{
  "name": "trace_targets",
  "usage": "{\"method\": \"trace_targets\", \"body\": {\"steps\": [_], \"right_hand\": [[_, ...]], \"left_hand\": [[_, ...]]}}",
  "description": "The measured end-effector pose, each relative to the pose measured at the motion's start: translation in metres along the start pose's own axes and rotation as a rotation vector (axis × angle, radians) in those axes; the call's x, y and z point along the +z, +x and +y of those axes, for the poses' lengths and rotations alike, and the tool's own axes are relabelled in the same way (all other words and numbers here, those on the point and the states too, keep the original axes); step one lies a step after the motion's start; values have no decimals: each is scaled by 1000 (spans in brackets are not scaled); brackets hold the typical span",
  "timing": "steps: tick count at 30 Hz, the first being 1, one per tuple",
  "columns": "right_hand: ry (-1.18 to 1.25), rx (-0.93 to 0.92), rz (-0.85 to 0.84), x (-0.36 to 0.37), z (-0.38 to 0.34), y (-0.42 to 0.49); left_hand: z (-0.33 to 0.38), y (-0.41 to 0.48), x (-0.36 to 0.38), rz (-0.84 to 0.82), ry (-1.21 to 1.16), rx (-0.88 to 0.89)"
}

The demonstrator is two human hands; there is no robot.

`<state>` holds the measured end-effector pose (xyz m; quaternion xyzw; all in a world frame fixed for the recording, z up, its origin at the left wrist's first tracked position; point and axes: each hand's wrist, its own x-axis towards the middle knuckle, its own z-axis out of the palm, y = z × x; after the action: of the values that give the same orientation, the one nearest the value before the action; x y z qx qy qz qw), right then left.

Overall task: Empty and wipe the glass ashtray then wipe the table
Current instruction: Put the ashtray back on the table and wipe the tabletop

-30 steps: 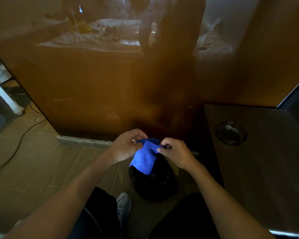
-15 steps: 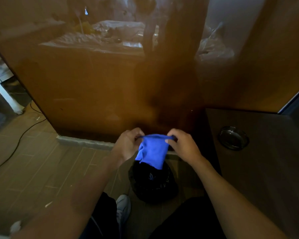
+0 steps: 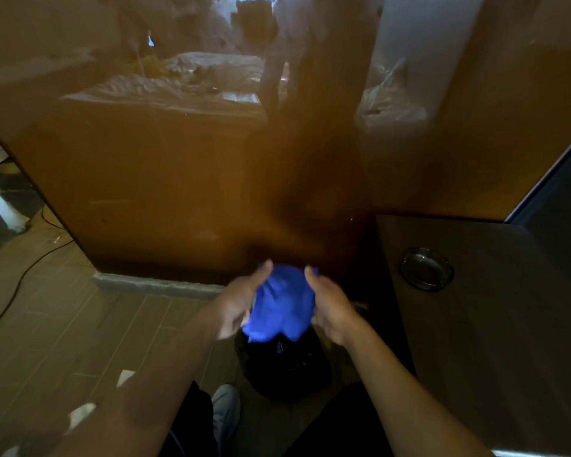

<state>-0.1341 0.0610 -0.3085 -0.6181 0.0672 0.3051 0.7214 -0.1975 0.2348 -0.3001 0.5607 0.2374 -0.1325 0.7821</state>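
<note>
Hands: left hand point(image 3: 236, 305) and right hand point(image 3: 332, 308) cup the blue cloth point(image 3: 282, 300) between them, fingers loosely spread.
Ashtray: glass ashtray point(image 3: 426, 268) sits on the surface point(image 3: 495, 324), rightward, nearer the right hand.

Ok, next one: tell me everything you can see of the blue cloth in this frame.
The blue cloth is a bright, plain blue, soft fabric, bunched into a rounded, creased bundle rather than spread flat. It is held in the air between the left hand and the right hand, which press on it from either side, its lower edge hanging loose. It sits directly above the black bin bag on the floor, left of the table. The image is blurred, so weave and stains cannot be told.
</note>
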Motion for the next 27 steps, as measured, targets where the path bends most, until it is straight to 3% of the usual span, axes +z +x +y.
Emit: {"method": "trace_targets", "body": {"steps": [3, 6, 9, 15, 21, 27], "right_hand": [[56, 137, 77, -18, 37, -11], [93, 80, 27, -36, 37, -19], [72, 21, -53, -46, 21, -32], [-208, -113, -109, -51, -11, -43], [-469, -218, -32, -53, -30, -43], [-540, -323, 20, -58, -36, -41]], "left_hand": [[-38, -10, -9, 39, 82, -66], [-40, -15, -15, 28, 30, 27], [-32, -17, -15, 65, 148, 168], [-10, -24, -1, 100, 342, 357], [0, -22, 6, 287, 894, 613], [7, -17, 11, 296, 927, 647]]}}
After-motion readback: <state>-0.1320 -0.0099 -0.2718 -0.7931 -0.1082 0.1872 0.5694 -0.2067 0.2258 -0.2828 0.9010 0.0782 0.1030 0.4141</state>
